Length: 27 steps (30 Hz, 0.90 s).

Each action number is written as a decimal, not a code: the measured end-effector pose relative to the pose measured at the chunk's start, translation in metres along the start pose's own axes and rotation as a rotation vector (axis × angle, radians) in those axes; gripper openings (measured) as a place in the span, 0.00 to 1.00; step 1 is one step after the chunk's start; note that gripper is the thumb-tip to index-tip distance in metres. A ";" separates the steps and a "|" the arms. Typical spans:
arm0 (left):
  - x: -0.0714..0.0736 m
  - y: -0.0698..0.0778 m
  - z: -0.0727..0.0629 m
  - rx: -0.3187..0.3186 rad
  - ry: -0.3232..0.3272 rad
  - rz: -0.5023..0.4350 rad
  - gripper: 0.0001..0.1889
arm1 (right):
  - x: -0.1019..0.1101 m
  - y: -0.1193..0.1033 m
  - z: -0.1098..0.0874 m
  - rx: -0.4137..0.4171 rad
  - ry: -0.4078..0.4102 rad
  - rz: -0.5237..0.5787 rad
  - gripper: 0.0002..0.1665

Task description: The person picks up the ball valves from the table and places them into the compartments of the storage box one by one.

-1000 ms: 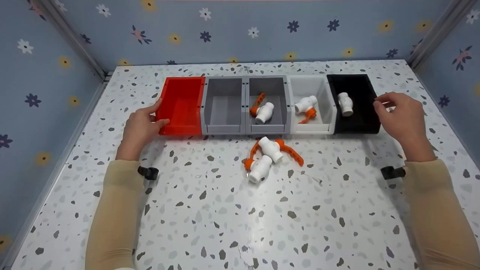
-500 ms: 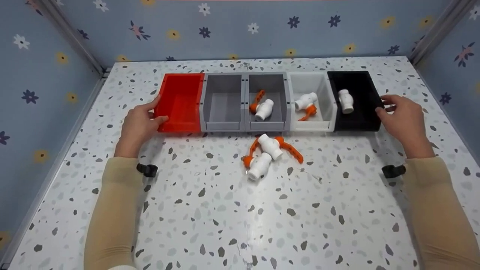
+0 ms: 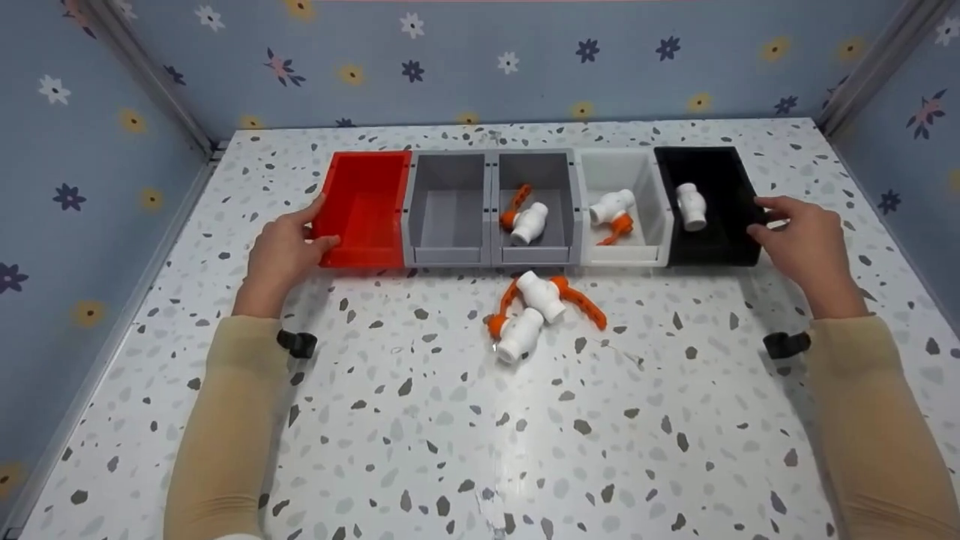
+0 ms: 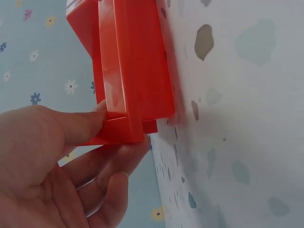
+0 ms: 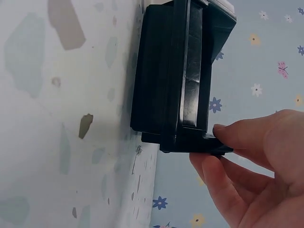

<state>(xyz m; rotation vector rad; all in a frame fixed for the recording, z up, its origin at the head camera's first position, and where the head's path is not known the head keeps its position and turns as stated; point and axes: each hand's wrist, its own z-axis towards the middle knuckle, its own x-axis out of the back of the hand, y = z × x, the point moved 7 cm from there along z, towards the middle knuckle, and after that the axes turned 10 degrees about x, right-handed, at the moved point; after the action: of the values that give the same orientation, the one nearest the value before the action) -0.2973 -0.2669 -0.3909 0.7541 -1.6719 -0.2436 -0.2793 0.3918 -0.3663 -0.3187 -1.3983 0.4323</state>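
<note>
Grip secured on both sides, little else changed

Over the last second, the right hand (image 3: 810, 244) has been shifted slightly toward the front along the outer wall of the black rectangular plastic bin (image 3: 716, 169); that wall is now pinched between thumb and fingers. The left hand (image 3: 277, 247) has been kept in place, with the outer wall of the red rectangular plastic bin (image 3: 367, 172) gripped near its front.

The clock's centre is taken where two white, rounded, plastic-looking valves with orange levers, the far loose valve (image 3: 541, 298) and the near loose valve (image 3: 519, 337), are left touching on the white speckled surface (image 3: 420, 435). The red bin is placed at ten o'clock, a plain grey plastic bin (image 3: 450, 176) at eleven, a second grey plastic bin (image 3: 534, 165) at twelve, a white plastic bin (image 3: 611, 165) at one and the black bin at two. One similar orange-levered valve (image 3: 529, 223) is held at twelve, another levered valve (image 3: 611, 206) at one; at two, a white valve (image 3: 691, 208) is seen, its lever not shown.

With both outermost bins gripped, all five are judged to be controlled together, their contents undisturbed.

No brand, label or writing can be read.
</note>
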 end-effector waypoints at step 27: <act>0.022 0.015 -0.037 -0.071 0.179 0.272 0.25 | 0.001 0.004 -0.001 -0.030 -0.034 0.052 0.30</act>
<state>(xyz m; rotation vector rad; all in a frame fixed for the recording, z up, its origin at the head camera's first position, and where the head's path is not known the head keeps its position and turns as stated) -0.2695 -0.2597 -0.3557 0.4739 -1.5656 -0.0423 -0.2790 0.3960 -0.3680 -0.3739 -1.4332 0.4612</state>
